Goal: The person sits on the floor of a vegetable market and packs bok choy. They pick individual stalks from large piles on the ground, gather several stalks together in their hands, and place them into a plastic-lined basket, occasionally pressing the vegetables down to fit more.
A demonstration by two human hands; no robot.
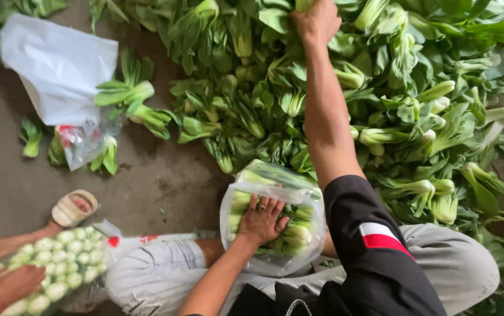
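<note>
My left hand [262, 220] lies flat, fingers spread, on a clear plastic bag [275, 193] filled with bok choy that rests against my knee. My right hand [317, 22] is stretched far out over a big pile of loose bok choy [416, 88] on the ground, its fingers closed around a green stalk at the top edge of the view. My right arm wears a black sleeve with a red and white stripe [378, 237].
Another person's hands [3, 287] hold a packed bag of bok choy [53, 263] at the lower left, beside a sandalled foot [75, 208]. A white plastic bag [58, 64] and a few stray bok choy [135, 102] lie on the grey concrete floor [164, 181].
</note>
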